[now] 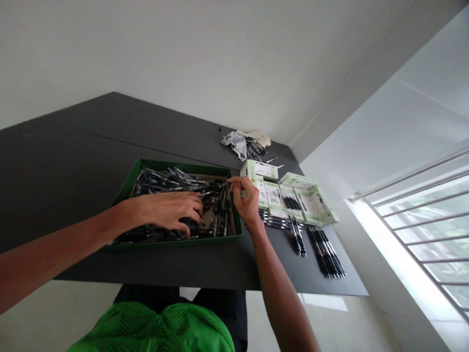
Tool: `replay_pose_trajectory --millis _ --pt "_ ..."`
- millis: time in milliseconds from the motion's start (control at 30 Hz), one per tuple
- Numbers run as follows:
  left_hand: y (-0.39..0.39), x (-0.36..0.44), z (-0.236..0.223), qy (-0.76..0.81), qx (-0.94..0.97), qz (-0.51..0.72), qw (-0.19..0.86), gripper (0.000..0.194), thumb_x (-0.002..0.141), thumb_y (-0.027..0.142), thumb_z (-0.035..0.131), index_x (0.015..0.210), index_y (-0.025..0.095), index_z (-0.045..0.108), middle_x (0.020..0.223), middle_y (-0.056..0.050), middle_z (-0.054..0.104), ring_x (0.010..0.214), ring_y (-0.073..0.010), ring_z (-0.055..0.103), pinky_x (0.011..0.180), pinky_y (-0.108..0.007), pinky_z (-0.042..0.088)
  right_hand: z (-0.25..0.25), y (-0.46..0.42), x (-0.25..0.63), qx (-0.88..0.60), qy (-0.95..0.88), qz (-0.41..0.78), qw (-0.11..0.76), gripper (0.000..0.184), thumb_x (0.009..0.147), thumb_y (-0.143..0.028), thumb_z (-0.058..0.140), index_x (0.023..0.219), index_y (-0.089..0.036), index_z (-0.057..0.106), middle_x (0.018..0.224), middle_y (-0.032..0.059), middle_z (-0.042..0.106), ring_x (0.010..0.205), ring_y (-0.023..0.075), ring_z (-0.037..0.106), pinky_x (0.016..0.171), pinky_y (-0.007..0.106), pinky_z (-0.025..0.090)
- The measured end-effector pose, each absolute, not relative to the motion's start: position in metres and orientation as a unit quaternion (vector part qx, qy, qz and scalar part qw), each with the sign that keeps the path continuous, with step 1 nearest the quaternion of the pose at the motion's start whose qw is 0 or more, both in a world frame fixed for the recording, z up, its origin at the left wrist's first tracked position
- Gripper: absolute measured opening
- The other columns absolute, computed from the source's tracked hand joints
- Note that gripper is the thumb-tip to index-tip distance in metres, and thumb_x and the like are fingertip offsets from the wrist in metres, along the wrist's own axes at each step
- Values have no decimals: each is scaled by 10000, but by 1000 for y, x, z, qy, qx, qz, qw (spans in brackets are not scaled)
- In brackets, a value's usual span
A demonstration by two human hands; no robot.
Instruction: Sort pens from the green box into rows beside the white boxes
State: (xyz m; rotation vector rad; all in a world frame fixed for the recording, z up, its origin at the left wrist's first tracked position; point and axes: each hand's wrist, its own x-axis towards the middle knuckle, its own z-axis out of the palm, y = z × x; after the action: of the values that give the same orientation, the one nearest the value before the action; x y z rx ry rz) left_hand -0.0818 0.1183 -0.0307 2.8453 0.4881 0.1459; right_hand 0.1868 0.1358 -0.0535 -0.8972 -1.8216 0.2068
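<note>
A green box (237,225) holds a jumble of black-and-clear pens (172,177), with small loose parts among them. Reaching over its near wall, my left hand (176,210) lies palm down on the pens. Its fingers are bent, and a gap shows between thumb and fingertips with dark pens under it; the palm side is hidden. At the box's right rim is my right hand (246,195), thumb and index finger pinched together near the pen ends. Whatever sits in that pinch is too small to make out.
Right of the box stand open white-and-green cartons (273,195), one with several pens inside. Rows of pens (326,252) lie near the table's (205,269) right edge. Behind are a grey-white cloth (236,144), a cream glove-like cloth (258,137) and more pens. A wall borders the back.
</note>
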Motion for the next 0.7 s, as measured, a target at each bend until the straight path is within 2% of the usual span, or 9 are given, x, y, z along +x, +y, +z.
replay_pose_trajectory --millis 500,700 --pt "119 -82 -31 169 971 88 144 269 828 330 919 1079 272 840 1192 -52 817 1203 -244 729 1257 -350 393 -44 132 188 -366 -791 62 486 278 1033 -129 482 1008 -231 740 807 22 715 770 204 608 749 350 513" --pt "119 -81 -31 164 975 68 132 262 854 342 900 1090 254 827 1193 -60 813 1192 -250 737 1272 -379 383 -45 133 187 -360 -796 66 482 277 1027 -114 483 995 -231 732 827 28 733 803 209 625 748 354 511"
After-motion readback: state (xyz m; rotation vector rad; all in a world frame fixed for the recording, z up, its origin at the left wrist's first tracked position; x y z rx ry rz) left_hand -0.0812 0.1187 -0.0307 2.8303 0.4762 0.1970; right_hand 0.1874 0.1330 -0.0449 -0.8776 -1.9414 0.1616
